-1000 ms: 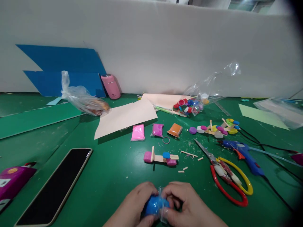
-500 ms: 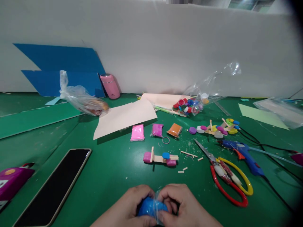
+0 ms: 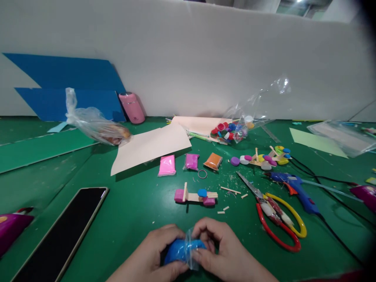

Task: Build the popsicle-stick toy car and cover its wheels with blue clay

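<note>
Head view: as I watch, little has altered over the last second; both hands and the glossy, rounded blue lump [image 3: 175,250] have slid slightly leftward over the flat green tabletop [image 3: 132,219], and more blue shows right of the crinkled band of clear plastic film [image 3: 189,263]. I'd judge the wrapping is being worked, the lump apparently not yet free of it. The left hand [image 3: 154,248] curls around the lump's left side, gripping it; the right hand [image 3: 226,243] pinches at the film between thumb and fingers. The lump sits between them, nearer than the small pale wooden model with pink blocks [image 3: 194,197]. As for writing, the slim pink bottle with a dark top [image 3: 132,107] bears a small dark mark, too tiny to read; I can make out no other lettering
</note>
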The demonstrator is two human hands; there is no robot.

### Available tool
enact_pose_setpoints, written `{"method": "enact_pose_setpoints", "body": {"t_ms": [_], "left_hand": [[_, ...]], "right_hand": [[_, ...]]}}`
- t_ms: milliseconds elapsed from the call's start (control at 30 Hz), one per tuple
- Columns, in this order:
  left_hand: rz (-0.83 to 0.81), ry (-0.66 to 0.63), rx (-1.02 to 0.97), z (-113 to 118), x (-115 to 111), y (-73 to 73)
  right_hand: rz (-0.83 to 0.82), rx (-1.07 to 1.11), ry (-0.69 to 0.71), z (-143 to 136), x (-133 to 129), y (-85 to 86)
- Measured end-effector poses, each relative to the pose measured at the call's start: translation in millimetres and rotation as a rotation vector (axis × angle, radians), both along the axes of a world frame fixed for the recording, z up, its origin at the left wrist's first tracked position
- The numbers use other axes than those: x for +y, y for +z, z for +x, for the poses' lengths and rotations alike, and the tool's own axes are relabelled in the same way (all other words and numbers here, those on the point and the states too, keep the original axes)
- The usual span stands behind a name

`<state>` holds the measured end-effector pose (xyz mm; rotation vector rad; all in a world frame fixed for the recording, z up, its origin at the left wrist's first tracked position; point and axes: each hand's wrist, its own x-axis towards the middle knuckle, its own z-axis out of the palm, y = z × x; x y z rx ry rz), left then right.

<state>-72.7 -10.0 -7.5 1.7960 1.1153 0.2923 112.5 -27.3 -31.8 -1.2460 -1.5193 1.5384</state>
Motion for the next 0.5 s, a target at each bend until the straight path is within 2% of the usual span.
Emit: {"method": "enact_pose_setpoints", "body": {"t_ms": [133, 333, 500], "left_hand": [[0.157, -0.069, 0.073, 6, 0, 2.6], [0.499, -0.077, 0.177, 5, -10, -0.1], [0.638, -0.157, 0.279, 6, -13, -4.8]], "right_hand": [[0.098, -0.088, 0.001, 2, 2, 1.1], [0.019, -0.075, 0.001, 6, -1, -0.6], [0.022, -0.067, -0.028, 5, -2, -3.3]]}}
